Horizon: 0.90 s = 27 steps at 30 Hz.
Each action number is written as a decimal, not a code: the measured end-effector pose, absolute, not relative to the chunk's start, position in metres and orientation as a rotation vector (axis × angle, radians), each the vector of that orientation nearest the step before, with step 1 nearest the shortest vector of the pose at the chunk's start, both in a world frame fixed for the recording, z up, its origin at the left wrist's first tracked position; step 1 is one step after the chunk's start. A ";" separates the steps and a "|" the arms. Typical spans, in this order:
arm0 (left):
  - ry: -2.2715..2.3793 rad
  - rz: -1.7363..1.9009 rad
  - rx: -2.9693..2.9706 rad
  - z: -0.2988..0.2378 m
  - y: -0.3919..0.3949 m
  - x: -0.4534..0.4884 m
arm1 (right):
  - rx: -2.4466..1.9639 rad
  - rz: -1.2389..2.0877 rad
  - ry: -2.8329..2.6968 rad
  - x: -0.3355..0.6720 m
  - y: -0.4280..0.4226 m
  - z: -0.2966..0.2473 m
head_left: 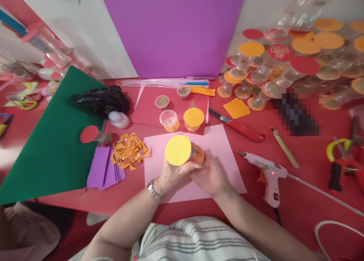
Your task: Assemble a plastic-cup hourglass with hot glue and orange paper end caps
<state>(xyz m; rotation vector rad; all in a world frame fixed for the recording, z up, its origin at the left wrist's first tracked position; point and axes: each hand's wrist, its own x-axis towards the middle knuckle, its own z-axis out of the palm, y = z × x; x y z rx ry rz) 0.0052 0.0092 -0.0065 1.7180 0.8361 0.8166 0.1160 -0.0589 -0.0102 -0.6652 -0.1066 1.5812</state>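
Observation:
Over a pale pink sheet [156, 189], both hands hold a tilted hourglass [178, 150] made of see-through plastic cups, with a yellow disc on the end facing up. My left hand [176, 173], watch on the wrist, wraps the near side below the disc. My right hand [212, 173] closes round the other end, and its fingertips are partly hidden. Just beyond stand a piece with an orange disc on top [193, 117] and an open plastic cup [169, 118] above another orange disc. Two small cups of sand-like filling [162, 102] sit farther back.
A glue gun [267, 173] with a lit red light lies right, near a red utility knife [241, 128] and pliers [349, 170]. Many finished hourglasses [305, 65] crowd the back right. Orange scraps [129, 151], purple cards [99, 168] and a green board [57, 147] lie left.

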 end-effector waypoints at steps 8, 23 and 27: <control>0.784 0.869 1.535 0.001 0.007 0.016 | -0.644 1.537 -0.220 0.115 -0.057 -0.007; 0.743 0.793 1.496 0.001 0.011 0.009 | -0.626 1.557 -0.100 0.118 -0.056 -0.014; 0.809 0.878 1.478 0.007 0.012 0.011 | -0.594 1.594 -0.132 0.116 -0.058 -0.012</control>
